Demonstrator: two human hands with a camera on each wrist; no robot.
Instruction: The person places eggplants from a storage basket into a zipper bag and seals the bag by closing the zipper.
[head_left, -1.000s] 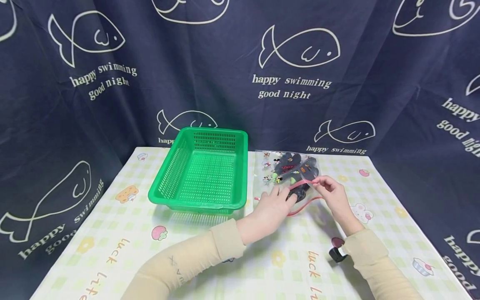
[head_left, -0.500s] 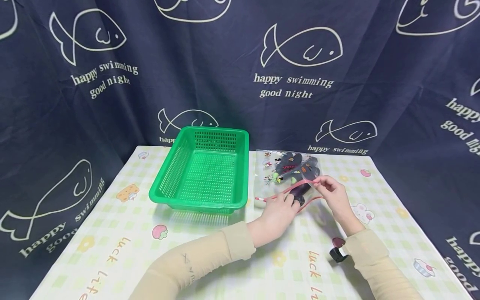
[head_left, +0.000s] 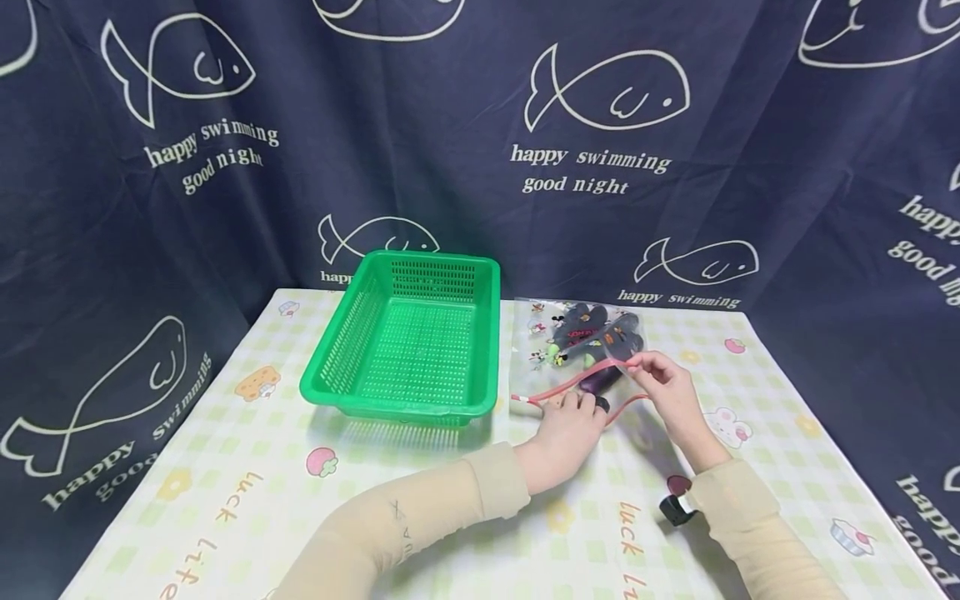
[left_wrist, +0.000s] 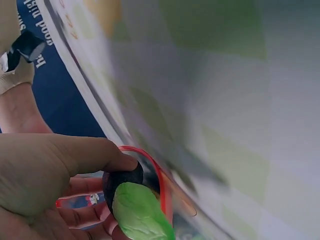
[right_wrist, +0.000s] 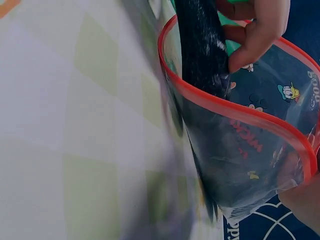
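My left hand (head_left: 567,442) grips a dark eggplant (right_wrist: 202,50) at the mouth of a clear zip bag (head_left: 528,367). In the left wrist view, a green cap (left_wrist: 140,212) shows on the eggplant beside my thumb. Part of its dark body lies within the bag's red-edged opening. With thumb and fingers, my right hand (head_left: 670,396) pinches the bag's red rim at its right side, and the mouth gapes. Several more dark, eggplant-like shapes (head_left: 592,321) lie inside, partly hidden by printed cartoon figures on the plastic.
A green plastic basket (head_left: 491,333) with slotted walls stands left of the bag. Both rest on a table covered by a checked cloth (head_left: 420,533). A dark blue curtain (head_left: 465,125) with fish drawings hangs behind. A black device (head_left: 677,510) is at the right wrist.
My left hand has moved to the right and toward the near edge at the bag's mouth, and more of the red rim shows. My right hand has stayed at the rim.
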